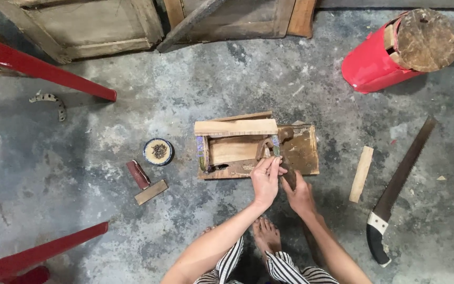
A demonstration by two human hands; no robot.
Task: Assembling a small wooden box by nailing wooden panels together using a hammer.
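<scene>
Two hands are working at the near edge of a small wooden box frame (237, 147) lying on the concrete floor (185, 89). Left hand (266, 181) is pinching something small, too small to identify, between fingertips at the frame's right corner. Right hand (299, 194) is closing around a dark handle, apparently a hammer (289, 158), whose head is lying at about 12 o'clock from the hand, over a flat board (303, 152) under the frame. Frame is sitting at 12 o'clock from both hands, long axis running 9 to 3; left hand is the nearer one, touching it.

Outward: a wood strip (361, 173) is lying at 3 o'clock, a handsaw (398, 184) beyond it, blade pointing toward 1. A round tin of small nails (158, 151) is resting at 9 o'clock, with a small block (151, 192) and a dark red piece (138, 174) just beside it. A red-wrapped stump (395, 50) is standing at 2 o'clock.
</scene>
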